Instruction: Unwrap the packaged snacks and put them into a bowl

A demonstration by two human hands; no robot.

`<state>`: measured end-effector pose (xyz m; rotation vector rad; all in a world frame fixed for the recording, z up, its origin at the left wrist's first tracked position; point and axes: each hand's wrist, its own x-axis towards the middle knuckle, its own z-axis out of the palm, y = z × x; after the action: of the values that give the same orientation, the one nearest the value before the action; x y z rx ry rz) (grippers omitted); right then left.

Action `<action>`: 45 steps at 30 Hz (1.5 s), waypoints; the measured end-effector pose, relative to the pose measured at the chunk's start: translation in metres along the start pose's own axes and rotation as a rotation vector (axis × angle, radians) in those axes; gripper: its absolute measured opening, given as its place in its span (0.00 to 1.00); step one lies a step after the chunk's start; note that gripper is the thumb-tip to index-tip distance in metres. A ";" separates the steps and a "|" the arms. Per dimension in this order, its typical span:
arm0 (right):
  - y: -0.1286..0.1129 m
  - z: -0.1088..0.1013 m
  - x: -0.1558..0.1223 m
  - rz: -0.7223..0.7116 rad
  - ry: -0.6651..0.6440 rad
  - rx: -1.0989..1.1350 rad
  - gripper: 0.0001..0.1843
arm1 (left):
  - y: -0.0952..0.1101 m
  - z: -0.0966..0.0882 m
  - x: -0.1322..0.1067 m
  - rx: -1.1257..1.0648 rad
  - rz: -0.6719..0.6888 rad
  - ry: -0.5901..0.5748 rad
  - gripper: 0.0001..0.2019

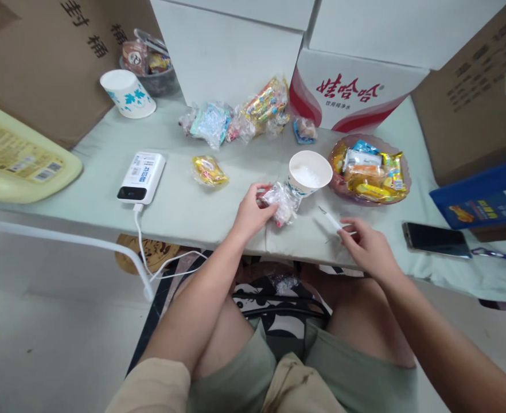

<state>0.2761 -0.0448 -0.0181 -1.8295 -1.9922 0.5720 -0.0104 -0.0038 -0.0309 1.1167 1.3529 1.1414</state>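
My left hand is closed, fingers and thumb pinching a crinkled clear plastic packet with pale contents and a bit of red. The packet is right beside a paper cup that has something whitish and clear inside. Between the fingertips of my right hand is a slim white-handled tool; its thin metal tip points toward the cup, and its exact kind is too small to tell. A yellow wrapped snack lies to the left of my left hand.
A pink-tinted bowl of wrapped snacks stands right of the cup. Bagged snacks lie farther back before white boxes. Left are a power bank with its cable, another cup and a yellow jug; right, a phone.
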 end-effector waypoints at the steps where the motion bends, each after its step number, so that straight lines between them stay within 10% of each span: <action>1: 0.006 -0.001 0.003 -0.010 0.062 -0.108 0.17 | 0.001 0.001 -0.002 0.103 0.029 -0.006 0.20; 5: 0.016 0.003 0.013 -0.121 0.195 -0.311 0.15 | 0.007 -0.001 -0.009 0.324 0.166 0.113 0.15; 10: -0.016 0.026 0.013 -0.337 0.126 -0.076 0.18 | 0.009 -0.005 -0.008 0.290 0.279 -0.060 0.21; 15: -0.057 0.044 0.028 -0.479 -0.020 0.110 0.28 | 0.013 0.000 -0.003 -0.173 -0.067 -0.042 0.12; 20: -0.059 0.041 0.033 -0.479 0.000 0.140 0.09 | 0.018 -0.007 0.001 -0.276 -0.256 0.100 0.21; 29: 0.000 0.002 -0.005 -0.336 0.203 0.122 0.07 | 0.006 -0.015 0.010 -0.188 -0.061 0.189 0.21; 37: -0.035 0.021 0.048 -0.318 0.087 -0.014 0.32 | 0.008 -0.027 -0.004 0.134 0.155 0.599 0.09; 41: -0.046 0.028 0.050 -0.427 0.062 -0.158 0.05 | 0.014 -0.026 -0.022 0.313 -0.128 0.044 0.25; 45: -0.062 0.029 0.010 -0.733 0.163 -0.129 0.10 | 0.017 -0.007 -0.027 0.276 -0.392 -0.339 0.29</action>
<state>0.2073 -0.0407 -0.0094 -1.0232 -2.4019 0.0683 -0.0149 -0.0288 -0.0100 1.1149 1.4030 0.4677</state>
